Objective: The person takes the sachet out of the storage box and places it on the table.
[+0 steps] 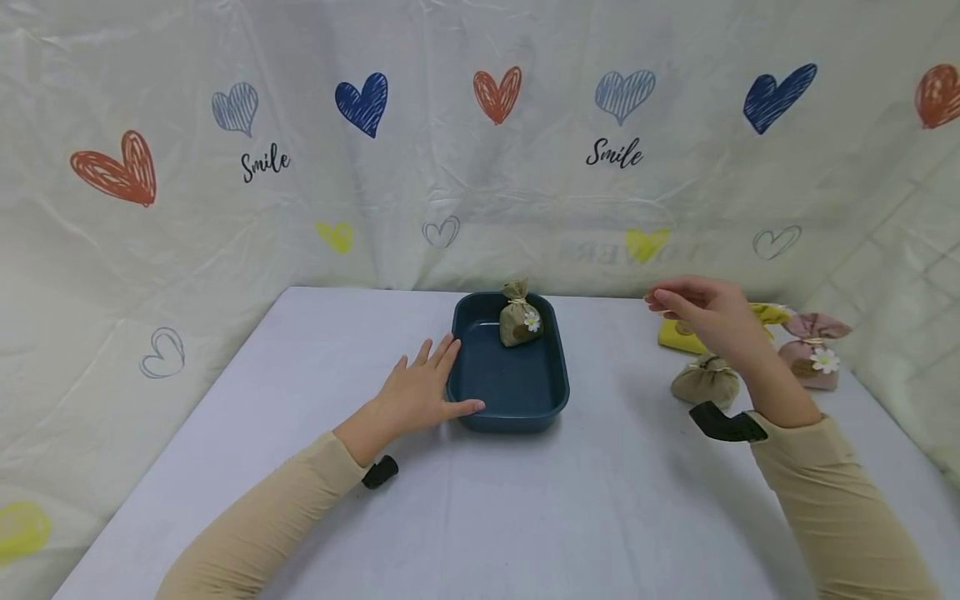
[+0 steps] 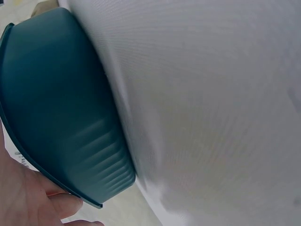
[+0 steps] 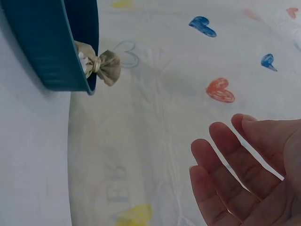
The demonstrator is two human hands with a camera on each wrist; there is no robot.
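Note:
A dark blue tub (image 1: 506,379) stands on the table, with an olive drawstring pouch (image 1: 519,323) bearing a white flower upright in its far end. My left hand (image 1: 416,392) rests on the tub's left rim, fingers spread and fairly straight; the left wrist view shows its fingers (image 2: 66,205) touching the rim. Raised above the table's right part, my right hand (image 1: 708,317) holds nothing, and its fingers bend loosely. Beneath or near it sit a beige pouch (image 1: 705,381), a partly covered yellow pouch (image 1: 678,335) and a pink pouch (image 1: 810,354) with a white flower.
A white cloth covers the table (image 1: 525,517). Behind it hangs a pale curtain (image 1: 525,192) printed with hearts and words. Black wrist straps (image 1: 727,422) show at both sleeves.

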